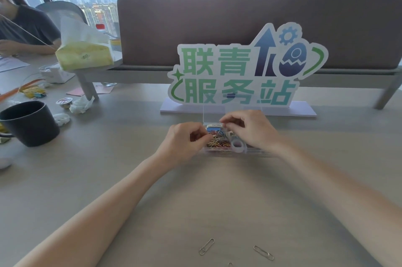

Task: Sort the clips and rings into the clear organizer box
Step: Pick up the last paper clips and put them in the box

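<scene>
Two hands worked over the clear organizer box (250, 151) on the bench (108, 179). Our left hand (185, 142) had its grip curled, pinching into the coloured clips (217, 142); our right hand (245, 127) pinched something too small to identify. Two loose paper clips (206, 246) lay near us, well apart from both hands, the right one (263, 252) angled toward our right arm.

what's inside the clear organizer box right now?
The clear organizer box holds a heap of coloured paper clips and a pale ring-shaped roll. Both hands cover the rest, left hand and right hand.
</scene>
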